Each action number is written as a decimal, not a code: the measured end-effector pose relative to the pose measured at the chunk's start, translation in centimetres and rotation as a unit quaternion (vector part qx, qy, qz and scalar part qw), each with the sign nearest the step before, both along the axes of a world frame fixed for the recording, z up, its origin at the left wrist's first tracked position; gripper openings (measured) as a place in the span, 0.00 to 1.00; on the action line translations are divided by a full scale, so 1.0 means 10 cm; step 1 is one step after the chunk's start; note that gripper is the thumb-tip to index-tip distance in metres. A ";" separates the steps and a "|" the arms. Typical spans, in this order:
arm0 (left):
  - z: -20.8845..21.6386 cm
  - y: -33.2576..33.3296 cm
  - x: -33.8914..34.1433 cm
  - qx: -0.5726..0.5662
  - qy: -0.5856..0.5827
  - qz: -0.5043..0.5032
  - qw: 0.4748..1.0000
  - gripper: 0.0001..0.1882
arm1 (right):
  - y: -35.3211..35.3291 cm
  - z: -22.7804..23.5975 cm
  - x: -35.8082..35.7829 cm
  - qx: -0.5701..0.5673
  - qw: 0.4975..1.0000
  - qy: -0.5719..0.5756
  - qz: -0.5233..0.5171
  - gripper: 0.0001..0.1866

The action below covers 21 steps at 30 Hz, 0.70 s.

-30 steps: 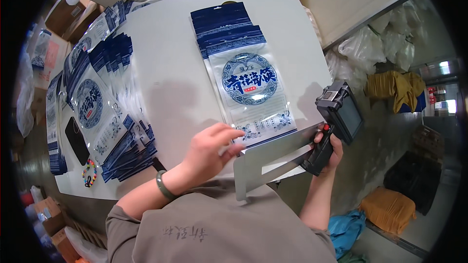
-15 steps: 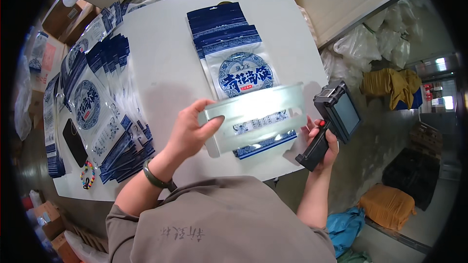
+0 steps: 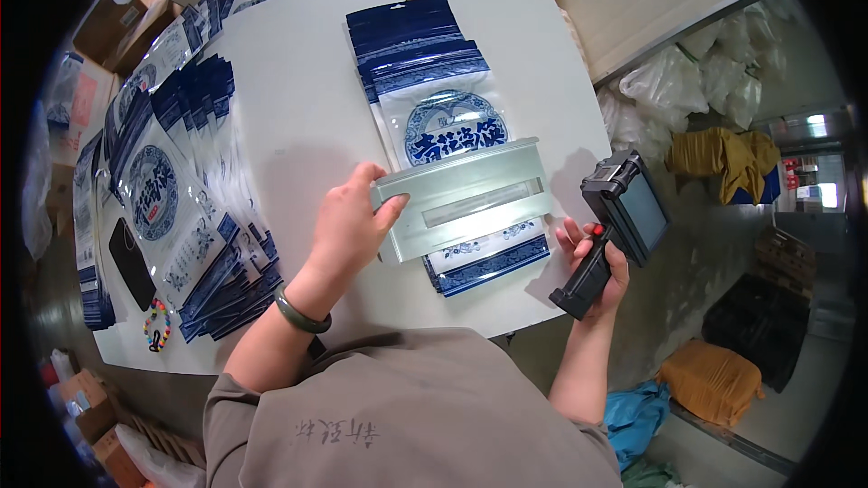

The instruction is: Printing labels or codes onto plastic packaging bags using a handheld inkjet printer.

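My left hand (image 3: 348,221) grips the left end of a pale, translucent plastic guide frame (image 3: 488,176) with a long rectangular slot, thumb on top. The frame lies across, or just above, a small stack of blue-and-white plastic pouches (image 3: 443,104); whether it touches them I cannot tell. Off the table's right edge, my right hand (image 3: 592,267) is wrapped round the handle of a black handheld printer (image 3: 624,208) with a screen and a red button, some fingers lifted. Its print face is hidden. A dark bangle sits on my left wrist.
Fanned piles of similar pouches (image 3: 194,208) cover the left of the white table (image 3: 298,63). A black phone (image 3: 132,264) and a beaded strap (image 3: 156,325) lie on them. Cartons (image 3: 117,27) stand beyond. To the right are clear plastic bags (image 3: 665,81) and a wrapped orange bundle (image 3: 710,380).
The guide frame has tilted flatter and shifted slightly left in my left hand, so its slot faces up. My right hand and the printer have hardly moved.
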<state>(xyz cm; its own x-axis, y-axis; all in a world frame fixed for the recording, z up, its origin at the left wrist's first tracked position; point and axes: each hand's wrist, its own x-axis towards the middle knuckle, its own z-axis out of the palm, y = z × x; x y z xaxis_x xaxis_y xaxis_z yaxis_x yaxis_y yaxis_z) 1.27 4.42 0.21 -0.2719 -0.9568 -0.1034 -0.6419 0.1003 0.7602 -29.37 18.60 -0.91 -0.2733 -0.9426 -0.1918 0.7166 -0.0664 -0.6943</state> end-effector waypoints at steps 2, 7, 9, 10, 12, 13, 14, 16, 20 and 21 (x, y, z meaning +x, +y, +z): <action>0.02 0.01 -0.01 0.037 0.002 0.012 0.999 0.15 | 0.00 0.00 -0.01 0.011 1.000 0.013 0.006 0.20; 0.05 0.02 -0.02 0.027 -0.009 0.016 0.999 0.15 | -0.04 0.14 0.06 0.059 0.990 0.126 0.018 0.25; 0.06 0.02 -0.02 0.020 -0.008 0.016 1.000 0.15 | -0.10 0.34 0.20 0.100 0.970 0.220 0.011 0.22; 0.07 0.01 -0.03 0.020 -0.019 0.016 0.999 0.15 | -0.12 0.44 0.28 0.121 0.959 0.255 0.019 0.20; 0.09 0.02 -0.01 0.021 -0.029 0.019 0.999 0.15 | -0.15 0.58 0.41 0.177 0.927 0.329 0.028 0.18; 0.09 0.02 0.00 0.021 -0.036 0.017 0.999 0.15 | -0.16 0.64 0.47 0.171 0.916 0.359 0.050 0.17; 0.08 0.02 0.01 0.021 -0.043 0.015 0.999 0.15 | -0.14 0.70 0.52 0.190 0.899 0.385 0.082 0.15; 0.07 0.04 0.02 0.009 -0.030 0.015 0.999 0.15 | -0.18 0.86 0.68 0.215 0.869 0.419 0.151 0.14; -0.01 0.05 0.02 -0.017 -0.010 0.009 1.000 0.16 | -0.27 0.98 0.98 0.222 0.832 0.461 0.215 0.17; -0.01 0.06 0.02 -0.017 -0.004 0.007 1.000 0.16 | -0.30 0.98 1.05 0.237 0.810 0.483 0.233 0.18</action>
